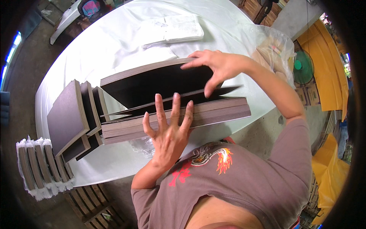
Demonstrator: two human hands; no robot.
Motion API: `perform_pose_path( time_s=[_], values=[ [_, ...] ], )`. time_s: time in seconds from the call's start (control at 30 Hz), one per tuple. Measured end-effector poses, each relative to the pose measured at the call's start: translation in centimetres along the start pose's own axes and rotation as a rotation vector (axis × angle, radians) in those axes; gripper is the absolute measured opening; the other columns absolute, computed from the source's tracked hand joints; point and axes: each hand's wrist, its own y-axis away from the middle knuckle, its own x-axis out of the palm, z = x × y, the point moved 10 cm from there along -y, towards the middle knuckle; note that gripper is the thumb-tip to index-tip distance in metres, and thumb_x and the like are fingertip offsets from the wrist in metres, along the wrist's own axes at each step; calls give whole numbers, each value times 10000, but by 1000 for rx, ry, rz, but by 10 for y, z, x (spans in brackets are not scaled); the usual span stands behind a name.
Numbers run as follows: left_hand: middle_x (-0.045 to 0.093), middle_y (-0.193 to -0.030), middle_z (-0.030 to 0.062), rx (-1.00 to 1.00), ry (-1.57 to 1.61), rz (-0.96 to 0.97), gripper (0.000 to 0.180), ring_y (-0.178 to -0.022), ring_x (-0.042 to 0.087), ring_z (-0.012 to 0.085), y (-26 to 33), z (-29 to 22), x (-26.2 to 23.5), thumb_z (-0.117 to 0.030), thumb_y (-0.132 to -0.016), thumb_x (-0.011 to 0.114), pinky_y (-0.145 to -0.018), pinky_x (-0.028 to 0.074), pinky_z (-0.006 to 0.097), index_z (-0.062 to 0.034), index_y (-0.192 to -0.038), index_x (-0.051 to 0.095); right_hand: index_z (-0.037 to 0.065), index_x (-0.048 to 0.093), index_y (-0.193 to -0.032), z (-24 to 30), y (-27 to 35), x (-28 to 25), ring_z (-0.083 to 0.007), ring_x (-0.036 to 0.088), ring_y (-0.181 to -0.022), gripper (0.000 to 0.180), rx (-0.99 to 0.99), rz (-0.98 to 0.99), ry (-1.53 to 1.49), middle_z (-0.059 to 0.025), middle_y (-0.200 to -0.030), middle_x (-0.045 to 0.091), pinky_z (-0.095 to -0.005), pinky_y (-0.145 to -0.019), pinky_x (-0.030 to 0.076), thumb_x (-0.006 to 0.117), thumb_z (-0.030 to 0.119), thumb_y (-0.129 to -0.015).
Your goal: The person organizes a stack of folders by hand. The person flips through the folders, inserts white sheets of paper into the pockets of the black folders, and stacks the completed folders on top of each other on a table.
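A near stack of black sheets with grey-brown edges (179, 116) lies in front of me. My left hand (167, 126) rests on its near side, fingers spread upward over the edge. Behind it, another black stack (152, 82) leans with its far edge raised. My right hand (221, 68) reaches over that stack's right end, fingertips at its far edge and thumb apart from them. Near the thumb, a loose black sheet (225, 91) stands tilted between the stacks. Whether the thumb touches this sheet, I cannot tell.
Left of my hands, dark sheet stacks (66, 110) overlap on the white-covered table (76, 68). White-wrapped bundles (42, 166) are at the lower left. A white packet (175, 28) lies at the far side, a clear plastic bag (276, 47) at the right, near a green fan (304, 68).
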Motion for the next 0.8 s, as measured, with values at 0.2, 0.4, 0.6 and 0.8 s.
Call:
perform_pose_path(
  time_s=[0.2, 0.4, 0.6, 0.8],
  values=[
    [508, -1311, -74, 84, -89, -79, 562, -1304, 373, 163, 6, -4, 3, -326, -672, 697, -1017, 76, 501, -278, -1219, 583, 168, 599, -1201, -10, -9, -11, -322, 535, -1123, 417, -55, -264, -378, -134, -1266, 535, -380, -969, 418, 619, 71, -796],
    [530, -1287, -57, 20, -91, -90, 508, -1304, 382, 255, 4, -4, 0, -332, -710, 677, -1004, 70, 505, -279, -1207, 588, 176, 550, -1261, -15, -13, 8, -343, 473, -1189, 552, -47, -8, -269, -187, -1272, 503, -390, -990, 389, 684, 385, -769],
    [436, -1397, -27, 44, -74, 35, 646, -1364, 227, 364, 2, -1, 10, -416, -697, 705, -1003, 47, 509, -297, -1298, 499, 233, 430, -1364, -7, -4, 14, -389, 360, -1264, 1057, 32, 78, 46, -249, -1415, 300, -523, -997, 321, 826, 562, -441],
    [445, -1388, -11, 60, -59, 22, 630, -1362, 201, 405, -2, 0, 7, -444, -704, 685, -1001, 44, 540, -296, -1291, 508, 253, 426, -1362, -5, -7, 10, -385, 345, -1269, 1065, 108, 139, 79, -224, -1400, 309, -487, -1015, 313, 865, 492, -422]
  ],
)
